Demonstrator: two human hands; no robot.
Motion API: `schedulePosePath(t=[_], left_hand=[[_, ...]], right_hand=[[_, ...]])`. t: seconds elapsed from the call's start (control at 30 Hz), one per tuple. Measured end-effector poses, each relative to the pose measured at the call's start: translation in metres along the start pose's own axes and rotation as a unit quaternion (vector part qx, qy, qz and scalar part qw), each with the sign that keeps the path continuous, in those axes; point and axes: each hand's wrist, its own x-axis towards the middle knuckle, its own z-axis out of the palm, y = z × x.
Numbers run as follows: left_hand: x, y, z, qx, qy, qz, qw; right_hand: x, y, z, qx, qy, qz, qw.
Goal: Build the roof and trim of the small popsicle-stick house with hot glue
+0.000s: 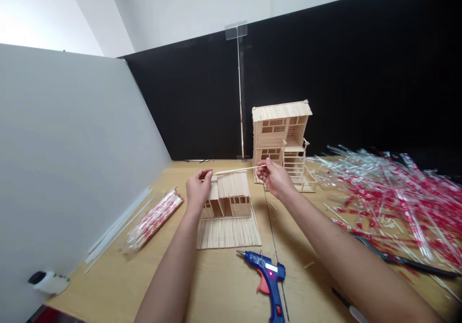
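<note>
A small house model (233,186) built of thin wooden sticks stands on the table, with a slatted roof and a slatted deck in front. Along its roof ridge runs a thin wooden stick (254,167). My right hand (273,176) pinches the stick's right end, just past the roof. My left hand (198,188) is closed at the left end of the ridge, thumb and fingertips together at the other end of the stick; it covers part of the roof. A blue glue gun (269,277) with an orange trigger and a lit red light lies in front of the model.
Behind stands a two-storey stick house (277,125). A bag of wrapped sticks (155,219) and pale glue sticks (115,224) lie left, near a white bottle (50,283). Red-and-clear wrappers (404,198) heap up right, beside a dark-handled tool (415,260). A black panel (195,96) closes the back.
</note>
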Motion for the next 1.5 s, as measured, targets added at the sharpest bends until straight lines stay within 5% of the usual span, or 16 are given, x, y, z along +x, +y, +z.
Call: schedulePosePath(t=[0.37,1.5], left_hand=[[0.008,0.004,0.003,0.175,-0.002,0.042,0.984],[0.019,-0.002,0.004,0.065,-0.052,-0.026,0.996]], right_hand=[[0.005,0.005,-0.009,-0.023,-0.019,-0.05,0.998],[0.002,-0.008,-0.021,-0.106,-0.068,-0.047,0.991]])
